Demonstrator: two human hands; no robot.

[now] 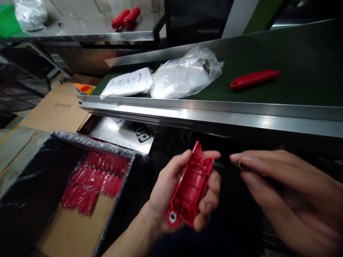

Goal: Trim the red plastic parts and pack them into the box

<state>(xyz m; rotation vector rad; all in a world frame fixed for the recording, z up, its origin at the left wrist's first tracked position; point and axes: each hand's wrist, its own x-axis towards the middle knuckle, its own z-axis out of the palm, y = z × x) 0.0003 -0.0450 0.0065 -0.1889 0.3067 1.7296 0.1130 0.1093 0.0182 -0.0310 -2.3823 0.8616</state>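
In my left hand [166, 189] lies a red plastic housing half [191, 185], its hollow inside facing up, with thumb and fingers wrapped round its sides. A metal-rimmed hole shows in the lug at its lower end. To the right, my right hand [284, 192] pinches a small dark metal piece [241, 165] between thumb and fingertips; its exact kind is too blurred to tell. The right hand is apart from the housing half. Beyond both hands, a closed red housing [254, 79] lies on the green conveyor belt [300, 53].
On the belt lie a white packet with handwriting [128, 82] and a clear plastic bag [184, 75]. A metal rail [214, 112] edges the belt. At lower left, a black box [125, 178] holds several bagged red parts [93, 175]. Two red housings [125, 18] rest on a metal table.
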